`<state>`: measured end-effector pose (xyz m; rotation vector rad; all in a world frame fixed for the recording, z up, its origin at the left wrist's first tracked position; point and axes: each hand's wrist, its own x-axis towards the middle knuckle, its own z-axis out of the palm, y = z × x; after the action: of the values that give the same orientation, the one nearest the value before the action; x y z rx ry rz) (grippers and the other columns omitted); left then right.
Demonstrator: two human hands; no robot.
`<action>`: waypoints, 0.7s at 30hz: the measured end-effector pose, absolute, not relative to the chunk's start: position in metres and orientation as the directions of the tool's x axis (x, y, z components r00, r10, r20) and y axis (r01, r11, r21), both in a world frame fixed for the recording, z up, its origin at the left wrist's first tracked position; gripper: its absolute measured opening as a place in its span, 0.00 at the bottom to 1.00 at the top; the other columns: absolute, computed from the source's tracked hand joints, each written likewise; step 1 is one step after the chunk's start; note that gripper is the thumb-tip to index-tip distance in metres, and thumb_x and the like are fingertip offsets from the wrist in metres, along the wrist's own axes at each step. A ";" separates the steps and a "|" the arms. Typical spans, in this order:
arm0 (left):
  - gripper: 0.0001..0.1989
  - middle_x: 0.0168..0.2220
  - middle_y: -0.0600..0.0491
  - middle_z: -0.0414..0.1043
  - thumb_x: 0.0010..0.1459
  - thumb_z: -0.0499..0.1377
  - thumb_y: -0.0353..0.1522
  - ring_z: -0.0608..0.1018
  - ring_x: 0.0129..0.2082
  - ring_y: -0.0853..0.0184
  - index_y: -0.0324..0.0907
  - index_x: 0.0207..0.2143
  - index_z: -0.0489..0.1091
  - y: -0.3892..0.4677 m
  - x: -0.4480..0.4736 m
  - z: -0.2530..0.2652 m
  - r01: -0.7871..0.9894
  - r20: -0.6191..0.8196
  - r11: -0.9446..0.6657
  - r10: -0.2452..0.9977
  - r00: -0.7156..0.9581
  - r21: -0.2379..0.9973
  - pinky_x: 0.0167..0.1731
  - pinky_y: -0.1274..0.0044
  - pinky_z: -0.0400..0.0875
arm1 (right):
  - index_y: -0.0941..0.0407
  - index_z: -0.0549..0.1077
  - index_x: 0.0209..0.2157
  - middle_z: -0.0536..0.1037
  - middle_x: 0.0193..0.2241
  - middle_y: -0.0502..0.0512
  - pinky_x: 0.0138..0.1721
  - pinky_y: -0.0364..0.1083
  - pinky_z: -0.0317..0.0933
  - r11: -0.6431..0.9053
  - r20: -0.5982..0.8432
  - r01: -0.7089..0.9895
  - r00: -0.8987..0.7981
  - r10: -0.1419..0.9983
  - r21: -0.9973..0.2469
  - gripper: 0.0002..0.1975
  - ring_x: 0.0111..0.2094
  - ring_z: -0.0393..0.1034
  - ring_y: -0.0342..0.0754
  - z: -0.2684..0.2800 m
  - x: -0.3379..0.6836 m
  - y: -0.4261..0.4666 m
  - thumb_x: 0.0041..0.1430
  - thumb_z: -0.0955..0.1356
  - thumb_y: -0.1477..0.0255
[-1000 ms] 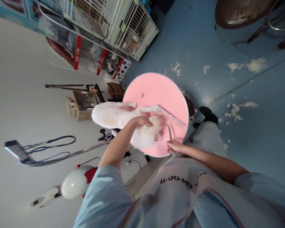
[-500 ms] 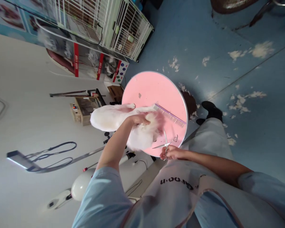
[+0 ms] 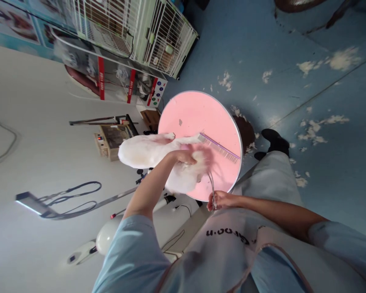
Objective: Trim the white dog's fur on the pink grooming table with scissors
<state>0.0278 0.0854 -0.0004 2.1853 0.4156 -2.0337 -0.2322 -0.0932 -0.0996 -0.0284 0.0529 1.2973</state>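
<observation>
A white, fluffy dog (image 3: 137,152) is on the round pink table (image 3: 198,110), its body toward the left edge. My left hand (image 3: 184,156) grips the fur of the dog's head, thumb pressed in; the far fingers are hidden in the fur. The scissors (image 3: 213,187) are held in my right hand (image 3: 219,200) at the table's near edge. Their blades are together, tips up close to the head fur. A purple-backed metal comb (image 3: 219,146) lies on the table, one end beside the dog's paw.
A white wire cage (image 3: 167,44) stands beyond the table. Fur clumps (image 3: 315,128) are scattered over the blue floor. At left are a grooming arm with loops (image 3: 88,209) and a wooden box (image 3: 112,140). A dark stool (image 3: 299,4) shows at the top right.
The scissors' blades have gone from spread to closed, and the scissors turned to point up toward the head fur. My left hand and the head fur shifted slightly right.
</observation>
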 end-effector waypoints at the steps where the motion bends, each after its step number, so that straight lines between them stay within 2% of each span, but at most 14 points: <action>1: 0.13 0.24 0.50 0.74 0.44 0.69 0.37 0.74 0.26 0.66 0.36 0.27 0.74 0.086 0.028 0.002 0.299 -0.989 -0.947 0.140 0.041 -0.121 0.30 0.76 0.70 | 0.56 0.69 0.36 0.80 0.35 0.53 0.42 0.46 0.63 0.271 -0.028 -0.961 0.269 0.963 0.056 0.28 0.37 0.76 0.46 -0.100 -0.232 -0.089 0.36 0.82 0.62; 3: 0.14 0.28 0.48 0.77 0.45 0.68 0.37 0.76 0.30 0.64 0.35 0.31 0.75 0.087 0.030 0.007 0.385 -0.989 -0.916 0.144 0.046 -0.115 0.32 0.76 0.71 | 0.56 0.70 0.36 0.79 0.35 0.52 0.45 0.46 0.63 0.265 0.011 -0.956 0.269 0.963 0.126 0.29 0.38 0.76 0.46 -0.101 -0.231 -0.080 0.33 0.83 0.62; 6: 0.16 0.33 0.47 0.79 0.44 0.68 0.37 0.78 0.35 0.61 0.37 0.35 0.76 0.090 0.033 0.014 0.492 -0.991 -0.869 0.102 0.082 -0.049 0.36 0.73 0.74 | 0.56 0.72 0.37 0.79 0.37 0.52 0.49 0.47 0.62 0.316 0.032 -0.935 0.325 0.945 0.159 0.30 0.39 0.76 0.45 -0.102 -0.221 -0.068 0.33 0.83 0.62; 10: 0.13 0.30 0.47 0.78 0.45 0.68 0.38 0.78 0.33 0.60 0.39 0.30 0.76 0.095 0.034 0.014 0.448 -0.996 -0.893 0.070 0.060 -0.036 0.34 0.72 0.74 | 0.55 0.72 0.38 0.78 0.37 0.52 0.50 0.47 0.63 0.438 0.040 -0.887 0.448 0.893 0.144 0.28 0.40 0.74 0.44 -0.107 -0.199 -0.058 0.37 0.82 0.62; 13: 0.11 0.26 0.47 0.75 0.48 0.67 0.38 0.77 0.30 0.61 0.39 0.27 0.74 0.096 0.032 0.010 0.400 -0.999 -0.915 0.051 -0.008 -0.050 0.32 0.72 0.73 | 0.55 0.72 0.41 0.78 0.37 0.52 0.47 0.46 0.63 0.475 0.036 -0.876 0.479 0.877 0.084 0.29 0.39 0.73 0.44 -0.115 -0.186 -0.059 0.39 0.82 0.63; 17: 0.11 0.26 0.48 0.74 0.48 0.66 0.36 0.77 0.32 0.61 0.37 0.29 0.74 0.090 0.030 0.005 0.328 -0.994 -0.939 0.097 -0.049 -0.108 0.35 0.73 0.73 | 0.55 0.69 0.47 0.76 0.38 0.52 0.44 0.46 0.63 0.457 0.022 -0.888 0.457 0.889 -0.043 0.32 0.39 0.72 0.44 -0.126 -0.183 -0.067 0.40 0.81 0.68; 21: 0.12 0.25 0.49 0.74 0.47 0.66 0.36 0.76 0.33 0.62 0.36 0.29 0.74 0.087 0.028 0.003 0.277 -0.990 -0.951 0.130 -0.057 -0.141 0.37 0.74 0.72 | 0.55 0.68 0.48 0.75 0.36 0.51 0.41 0.45 0.63 0.421 -0.042 -0.896 0.431 0.902 -0.139 0.31 0.38 0.70 0.44 -0.130 -0.185 -0.071 0.41 0.78 0.73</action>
<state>0.0282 0.0868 0.0032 2.0830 0.4517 -2.1654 -0.1845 -0.0711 -0.1296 -0.1478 -0.0410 1.1262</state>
